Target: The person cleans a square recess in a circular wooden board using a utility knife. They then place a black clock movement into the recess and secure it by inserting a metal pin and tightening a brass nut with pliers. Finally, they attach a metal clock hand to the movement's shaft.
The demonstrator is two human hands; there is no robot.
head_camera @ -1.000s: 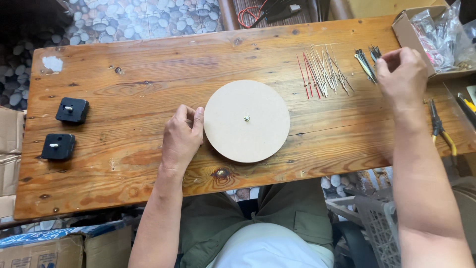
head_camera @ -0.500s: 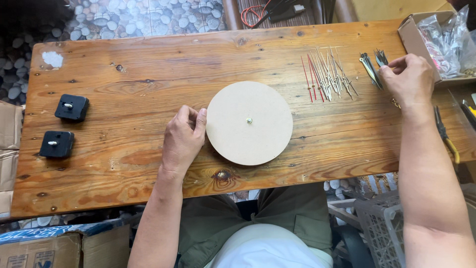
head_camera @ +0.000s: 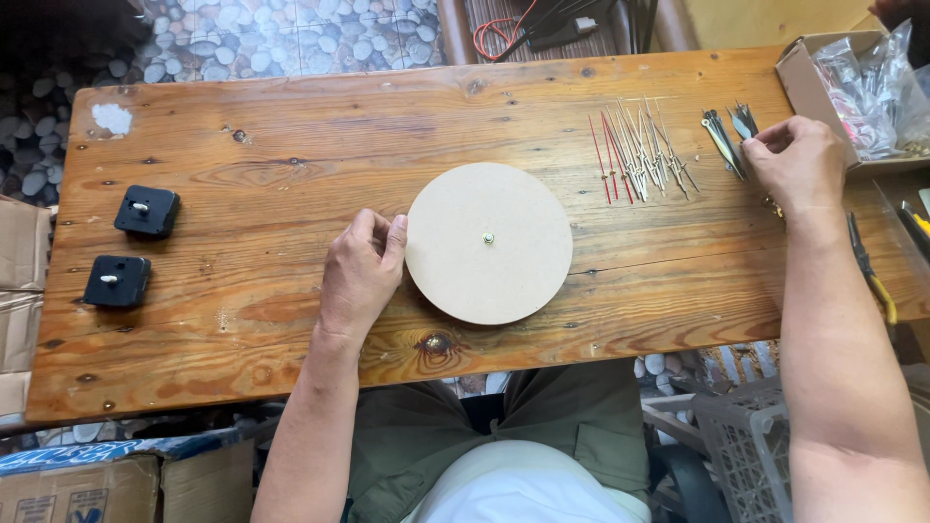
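The right hand [head_camera: 796, 167] is curled at the far right of the bench [head_camera: 291, 145], thumb and forefinger pinched over a small cluster of dark metal clock hands [head_camera: 725, 136]; whether it has one of them nipped between the fingertips cannot be told, as the knuckles hide the tips. The left hand [head_camera: 360, 273] lies on the wood with loosely bent fingers, gripping nothing, its fingertips touching the left edge of the round fibreboard disc [head_camera: 488, 242] and steadying it. The disc lies flat near the middle of the bench, just in front of the person, with a small brass shaft [head_camera: 488, 237] standing up through its centre hole.

Between the disc and the right hand, a row of thin silver and red clock hands [head_camera: 639, 155] is fanned out on the wood, apart from the dark cluster. At the left end of the bench two black square clock movements [head_camera: 147, 211] sit one behind the other, well apart from the disc. A cardboard box with clear bags [head_camera: 862, 87] stands at the far right corner, and yellow-handled pliers [head_camera: 872, 276] lie near the right forearm.

By the look of it, the step in hand is picking a clock hand to fit on the shaft. The next move would call for a fine pinch to lift one piece free of its neighbours, then bringing its hole squarely over the shaft while the left hand keeps the disc from sliding.
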